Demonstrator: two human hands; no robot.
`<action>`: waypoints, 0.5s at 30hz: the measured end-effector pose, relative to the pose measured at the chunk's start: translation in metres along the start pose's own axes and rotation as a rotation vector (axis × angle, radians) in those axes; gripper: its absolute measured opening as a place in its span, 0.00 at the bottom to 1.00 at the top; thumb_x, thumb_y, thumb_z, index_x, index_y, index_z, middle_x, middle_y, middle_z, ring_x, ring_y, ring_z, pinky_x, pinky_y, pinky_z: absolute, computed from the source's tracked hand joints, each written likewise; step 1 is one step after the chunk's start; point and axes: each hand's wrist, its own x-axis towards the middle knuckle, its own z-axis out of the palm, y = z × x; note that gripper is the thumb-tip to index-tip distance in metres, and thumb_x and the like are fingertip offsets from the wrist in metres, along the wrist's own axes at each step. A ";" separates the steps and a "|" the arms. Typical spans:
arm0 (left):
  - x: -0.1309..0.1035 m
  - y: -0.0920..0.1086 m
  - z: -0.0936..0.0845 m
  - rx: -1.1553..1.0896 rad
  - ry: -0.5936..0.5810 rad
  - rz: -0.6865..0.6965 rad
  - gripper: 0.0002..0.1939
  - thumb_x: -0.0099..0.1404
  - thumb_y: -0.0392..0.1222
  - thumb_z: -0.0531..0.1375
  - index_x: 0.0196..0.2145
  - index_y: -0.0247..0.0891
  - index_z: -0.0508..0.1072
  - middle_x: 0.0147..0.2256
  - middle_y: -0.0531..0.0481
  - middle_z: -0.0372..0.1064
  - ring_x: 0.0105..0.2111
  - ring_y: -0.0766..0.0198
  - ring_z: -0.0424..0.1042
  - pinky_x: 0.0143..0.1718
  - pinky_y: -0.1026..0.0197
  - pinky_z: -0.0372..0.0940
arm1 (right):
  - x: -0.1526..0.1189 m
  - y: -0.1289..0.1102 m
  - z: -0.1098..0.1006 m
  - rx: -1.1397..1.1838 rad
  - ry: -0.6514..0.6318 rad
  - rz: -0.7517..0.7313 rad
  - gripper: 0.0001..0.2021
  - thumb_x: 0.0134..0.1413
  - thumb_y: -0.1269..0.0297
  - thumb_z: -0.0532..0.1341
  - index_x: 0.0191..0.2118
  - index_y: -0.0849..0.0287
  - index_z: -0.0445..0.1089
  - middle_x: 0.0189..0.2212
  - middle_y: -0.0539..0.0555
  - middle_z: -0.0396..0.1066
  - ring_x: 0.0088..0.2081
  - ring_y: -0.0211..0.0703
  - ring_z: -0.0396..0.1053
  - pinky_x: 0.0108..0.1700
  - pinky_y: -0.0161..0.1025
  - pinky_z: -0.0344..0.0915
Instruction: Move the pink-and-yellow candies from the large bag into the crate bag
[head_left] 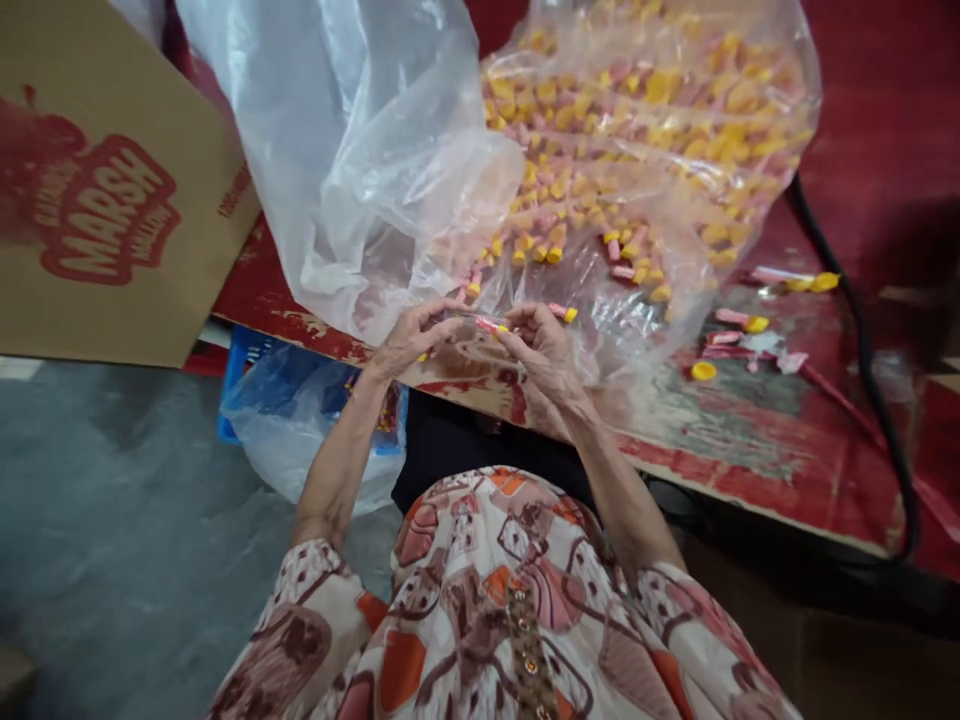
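Both my hands are together over the front edge of the worn red table (750,430). Between them is a small pink candy tube with a yellow cap (492,326). My left hand (416,335) pinches the clear wrapper end of it, and my right hand (541,345) grips its capped end. Just behind the hands lies a large clear bag (780,90) of many pink pieces with yellow caps (555,190), its open mouth towards me. A few loose capped pieces (561,312) lie close to my fingers.
At the left stands a cardboard box (202,200) with red print. White plastic sheeting (337,150) lies beside it. Below the table edge is a blue crate (234,390) with a plastic bag. Loose pieces (731,320) and a black cable (862,340) are on the right.
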 end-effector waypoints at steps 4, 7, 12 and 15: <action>-0.005 0.001 0.006 0.234 0.007 0.075 0.24 0.80 0.65 0.67 0.55 0.42 0.86 0.35 0.49 0.78 0.34 0.58 0.76 0.39 0.58 0.74 | -0.017 0.008 0.002 -0.233 -0.059 -0.060 0.14 0.80 0.44 0.69 0.52 0.48 0.75 0.40 0.49 0.78 0.39 0.45 0.75 0.50 0.45 0.77; -0.007 0.003 0.025 0.419 0.003 0.139 0.21 0.84 0.64 0.65 0.55 0.44 0.84 0.45 0.44 0.83 0.45 0.50 0.82 0.53 0.51 0.78 | -0.025 0.011 -0.011 -0.414 0.046 -0.137 0.05 0.83 0.57 0.63 0.52 0.47 0.76 0.55 0.56 0.80 0.54 0.52 0.78 0.60 0.51 0.78; -0.006 0.013 0.055 0.626 -0.095 0.139 0.16 0.89 0.58 0.61 0.50 0.44 0.79 0.48 0.40 0.81 0.52 0.41 0.82 0.58 0.44 0.78 | -0.015 0.022 -0.055 -0.618 0.346 -0.118 0.15 0.82 0.68 0.56 0.62 0.45 0.76 0.67 0.61 0.75 0.71 0.55 0.69 0.66 0.54 0.78; 0.001 0.018 0.055 0.718 -0.157 0.134 0.14 0.89 0.54 0.61 0.50 0.42 0.78 0.48 0.41 0.80 0.50 0.42 0.82 0.58 0.44 0.77 | 0.000 0.036 -0.071 -0.688 0.342 -0.080 0.23 0.77 0.72 0.57 0.69 0.44 0.73 0.71 0.61 0.72 0.73 0.56 0.68 0.72 0.58 0.76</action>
